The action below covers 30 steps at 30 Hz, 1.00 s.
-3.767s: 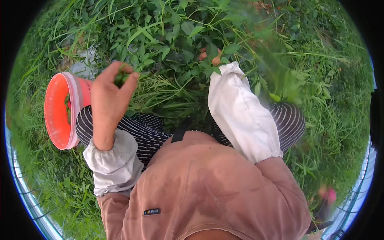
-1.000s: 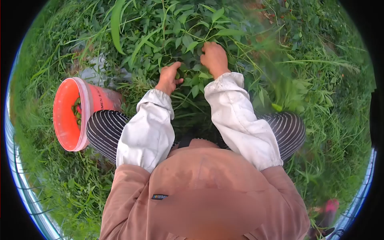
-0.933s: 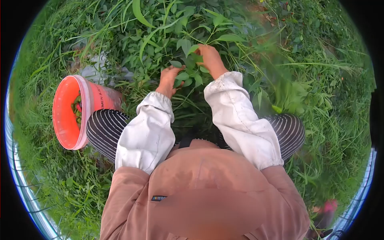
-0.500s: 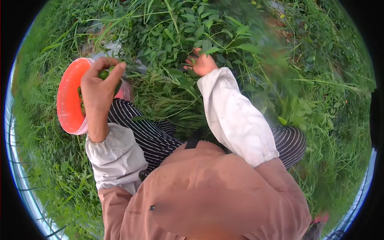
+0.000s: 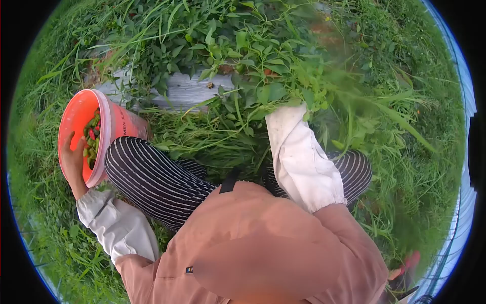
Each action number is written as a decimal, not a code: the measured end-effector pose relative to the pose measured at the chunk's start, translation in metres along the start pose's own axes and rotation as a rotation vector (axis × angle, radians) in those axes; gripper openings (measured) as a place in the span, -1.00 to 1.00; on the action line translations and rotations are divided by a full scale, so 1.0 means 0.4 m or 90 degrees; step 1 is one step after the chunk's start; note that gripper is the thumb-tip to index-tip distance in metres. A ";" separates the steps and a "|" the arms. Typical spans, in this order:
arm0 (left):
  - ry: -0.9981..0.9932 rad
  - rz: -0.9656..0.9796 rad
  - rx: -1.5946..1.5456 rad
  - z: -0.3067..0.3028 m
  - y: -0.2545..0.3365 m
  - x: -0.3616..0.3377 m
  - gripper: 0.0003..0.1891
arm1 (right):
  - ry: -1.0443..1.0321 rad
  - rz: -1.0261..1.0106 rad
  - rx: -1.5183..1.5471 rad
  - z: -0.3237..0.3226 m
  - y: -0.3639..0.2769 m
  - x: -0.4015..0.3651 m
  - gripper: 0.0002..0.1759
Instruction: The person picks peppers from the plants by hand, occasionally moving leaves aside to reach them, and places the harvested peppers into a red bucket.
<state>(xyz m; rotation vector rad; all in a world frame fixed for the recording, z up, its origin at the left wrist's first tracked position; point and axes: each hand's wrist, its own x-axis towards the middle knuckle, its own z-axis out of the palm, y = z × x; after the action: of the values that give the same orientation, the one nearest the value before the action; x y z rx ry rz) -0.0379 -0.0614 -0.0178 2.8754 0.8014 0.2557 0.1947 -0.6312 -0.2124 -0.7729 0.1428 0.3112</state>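
My left hand (image 5: 74, 158) is at the mouth of a red-orange bucket (image 5: 66, 119), its fingers apart and nothing visible in them. Small green and red peppers (image 5: 91, 138) lie inside the bucket, which is tilted toward me beside my striped knee. On the other side, my right arm in a white sleeve cover (image 5: 301, 152) reaches forward into the leafy pepper plants (image 5: 273, 66). Leaves hide my right hand, so its fingers and anything in them cannot be seen.
A strip of grey plastic mulch (image 5: 187, 90) shows between the plants and the grass. Tall grass and weeds (image 5: 405, 126) grow all around. My legs in striped trousers (image 5: 152, 177) are bent wide. A blurred red item (image 5: 412, 261) shows at the lower right.
My left hand has gone from holding green peppers above the bucket to being spread at its mouth, with none visible in it. My right hand has disappeared behind leaves. The view has shifted.
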 end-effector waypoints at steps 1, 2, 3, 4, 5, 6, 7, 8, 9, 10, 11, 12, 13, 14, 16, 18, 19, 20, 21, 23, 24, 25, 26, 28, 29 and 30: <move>0.042 0.022 -0.102 -0.013 0.060 -0.007 -0.47 | 0.001 -0.007 -0.013 0.021 0.010 0.013 -0.69; 0.044 0.030 -0.235 -0.020 0.128 -0.007 -0.55 | 0.002 -0.012 -0.025 0.039 0.026 0.010 -0.69; 0.046 0.036 -0.367 -0.026 0.211 -0.009 -0.63 | 0.001 -0.017 -0.037 0.036 0.029 0.012 -0.68; 0.019 0.044 -0.456 -0.037 0.328 -0.034 -0.69 | -0.002 -0.021 -0.047 0.042 0.027 0.014 -0.68; -0.006 0.052 -0.543 -0.044 0.454 -0.071 -0.74 | -0.007 -0.026 -0.056 0.050 0.023 0.021 -0.67; -0.110 0.085 -0.629 -0.032 0.560 -0.114 -0.75 | -0.013 -0.032 -0.063 0.069 0.009 0.026 -0.67; -0.218 0.120 -0.711 -0.009 0.652 -0.155 -0.77 | -0.018 -0.039 -0.069 0.071 -0.019 0.066 -0.66; -0.377 0.153 -0.726 0.027 0.726 -0.189 -0.78 | -0.022 -0.046 -0.073 0.050 -0.013 -0.045 -0.66; -0.493 0.166 -0.755 0.067 0.792 -0.227 -0.78 | -0.026 -0.053 -0.078 0.068 -0.020 -0.013 -0.66; -0.556 0.155 -0.759 0.104 0.842 -0.259 -0.76 | -0.031 -0.062 -0.082 0.077 -0.017 -0.026 -0.65; -0.586 0.149 -0.773 0.138 0.882 -0.281 -0.75 | -0.035 -0.070 -0.086 0.091 -0.020 -0.009 -0.65; -0.599 0.132 -0.804 0.175 0.911 -0.294 -0.74 | -0.038 -0.077 -0.090 0.089 -0.027 -0.023 -0.64; -0.599 0.134 -0.800 0.193 0.931 -0.302 -0.74 | -0.041 -0.083 -0.094 0.084 -0.038 -0.031 -0.64; -0.631 0.072 -0.836 0.204 0.948 -0.305 -0.73 | -0.046 -0.090 -0.098 0.091 -0.039 -0.027 -0.63; -0.685 -0.009 -0.898 0.218 0.982 -0.313 -0.66 | -0.054 -0.102 -0.104 0.098 -0.030 -0.060 -0.63; -0.685 -0.014 -0.924 0.215 1.016 -0.317 -0.60 | -0.062 -0.116 -0.107 0.109 -0.038 -0.054 -0.62; -0.688 -0.022 -0.957 0.212 1.033 -0.318 -0.54 | -0.064 -0.123 -0.108 0.130 -0.042 -0.022 -0.61; -0.692 -0.025 -0.995 0.208 1.049 -0.317 -0.47 | -0.066 -0.130 -0.109 0.160 -0.027 0.006 -0.61; -0.692 -0.021 -0.988 0.203 1.067 -0.320 -0.47 | -0.067 -0.138 -0.111 0.162 -0.028 -0.004 -0.60; -0.673 -0.111 -1.080 0.196 1.096 -0.321 -0.49 | -0.071 -0.152 -0.120 0.166 -0.018 -0.056 -0.59; -0.717 -0.108 -1.152 0.228 1.084 -0.306 -0.54 | -0.074 -0.158 -0.125 0.171 -0.017 -0.085 -0.59; -0.718 -0.107 -1.150 0.222 1.081 -0.293 -0.54 | -0.075 -0.163 -0.132 0.158 -0.027 -0.115 -0.58; -0.644 -0.163 -1.119 0.213 1.080 -0.284 -0.55 | -0.076 -0.168 -0.139 0.154 -0.026 -0.141 -0.58; -0.548 -0.237 -1.067 0.210 1.068 -0.265 -0.67 | -0.107 -0.137 -0.113 0.132 -0.023 -0.122 -0.58; -0.550 -0.237 -1.066 0.212 1.058 -0.264 -0.67 | -0.105 -0.138 -0.113 0.107 -0.009 -0.114 -0.58; -0.568 -0.181 -1.024 0.208 1.048 -0.266 -0.70 | -0.108 -0.132 -0.107 0.109 -0.003 -0.107 -0.58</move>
<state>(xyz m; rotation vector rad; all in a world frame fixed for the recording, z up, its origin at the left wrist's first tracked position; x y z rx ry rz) 0.0979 -0.4799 -0.0348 1.1102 0.4037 -0.3007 0.1554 -0.6109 -0.1703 -0.9161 -0.1241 0.1922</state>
